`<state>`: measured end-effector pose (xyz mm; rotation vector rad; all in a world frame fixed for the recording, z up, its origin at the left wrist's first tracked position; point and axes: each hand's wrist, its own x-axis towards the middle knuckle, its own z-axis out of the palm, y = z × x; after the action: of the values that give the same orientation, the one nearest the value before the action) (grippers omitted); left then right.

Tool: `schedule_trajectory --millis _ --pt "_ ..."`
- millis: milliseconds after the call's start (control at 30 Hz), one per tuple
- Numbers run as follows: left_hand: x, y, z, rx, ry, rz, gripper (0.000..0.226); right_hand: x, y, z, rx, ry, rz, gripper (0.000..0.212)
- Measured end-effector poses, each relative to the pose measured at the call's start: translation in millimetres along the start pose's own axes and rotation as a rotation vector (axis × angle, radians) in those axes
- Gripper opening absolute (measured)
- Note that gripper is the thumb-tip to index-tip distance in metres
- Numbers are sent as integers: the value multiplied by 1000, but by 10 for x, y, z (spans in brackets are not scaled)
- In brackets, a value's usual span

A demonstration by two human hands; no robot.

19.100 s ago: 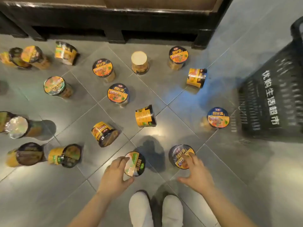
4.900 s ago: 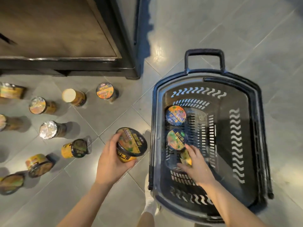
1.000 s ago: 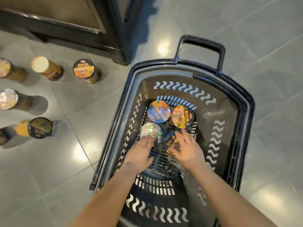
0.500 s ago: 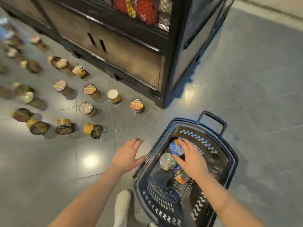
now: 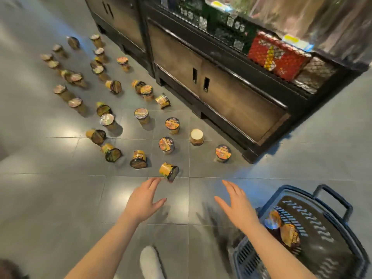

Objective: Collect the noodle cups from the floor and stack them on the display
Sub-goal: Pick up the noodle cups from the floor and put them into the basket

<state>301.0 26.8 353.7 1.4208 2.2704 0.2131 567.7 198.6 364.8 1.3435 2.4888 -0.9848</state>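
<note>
Both hands are empty and spread, palms down, over the floor tiles [image 5: 60, 198]; the left hand [image 5: 144, 200] has its fingertips just short of the nearest noodle cup [image 5: 168, 171], which lies on its side, and the right hand [image 5: 237, 206] hovers between that cup and the basket [image 5: 330, 198]. Many more noodle cups stand or lie scattered across the tiles toward the display [image 5: 231, 93]; a few already sit in the basket. Such a cup is probably light and thin-walled (the film wrap looks glossy, so likely a bit slick), and a tipped one may roll; I would close the fingers around its side wall near the wider lid end, squeezing gently so it does not dent, rather than pinching the foil lid.
</note>
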Motion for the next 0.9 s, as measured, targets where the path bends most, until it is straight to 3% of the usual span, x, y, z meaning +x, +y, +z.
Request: schedule_trajectory --millis 100,233,267,400,700,900 --pt "4 -656 -265 -2 -19 -29 72 248 -568 221 10 -56 6 74" --pt "142 -1359 -525 -20 12 -66 69 691 -1161 489 -24 -74 10 109" --pt "185 -1513 -562 -29 21 -75 70 822 -1284 545 -31 -74 6 109" --pt "364 -1969 -632 -70 25 -109 71 1261 -1699 741 -53 -90 -26 72" --pt "1346 -2752 -506 -34 -45 -47 80 2319 -2011 1099 -12 -131 12 76" --pt "2266 -3022 -375 -41 -130 -52 74 3140 -1987 1399 -27 -246 68 79"
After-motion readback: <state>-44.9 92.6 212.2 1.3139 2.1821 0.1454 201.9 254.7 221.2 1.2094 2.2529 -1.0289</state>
